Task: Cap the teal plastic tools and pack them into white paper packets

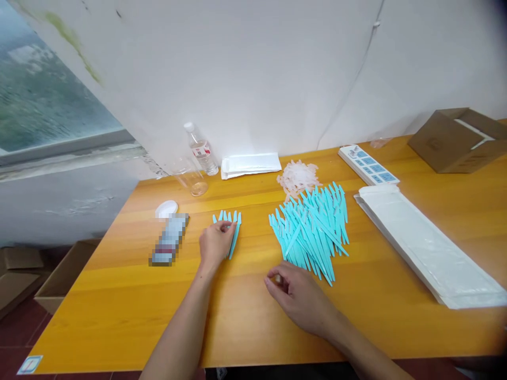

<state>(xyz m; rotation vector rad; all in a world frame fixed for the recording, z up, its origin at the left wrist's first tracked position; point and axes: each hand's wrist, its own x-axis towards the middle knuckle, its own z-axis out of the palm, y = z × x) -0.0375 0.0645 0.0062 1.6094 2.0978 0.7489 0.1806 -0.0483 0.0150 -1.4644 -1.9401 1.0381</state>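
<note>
Slim turquoise plastic sticks that look like eyebrow razors [303, 232] lie in a large, overlapping heap at the middle right. Left of that heap, several more razors [224, 217] lie side by side in a small row. My left hand [216, 244] is over this row, thumb and fingertips pinched on the razor at its right end [236, 237]. The hand covers much of the others. My right hand [299, 295] hovers at the near edge of the heap, fingers loosely curled, a gap between thumb and forefinger, nothing visible in it.
Behind the heap is a pile of pale translucent pieces [299, 177]. A phone [170, 240], white lid [166, 209], clear jar [194, 182] and water bottle [203, 152] stand left. White packets [251, 163], a power strip [368, 164], a long white package [428, 243] and a carton [447, 140] are around.
</note>
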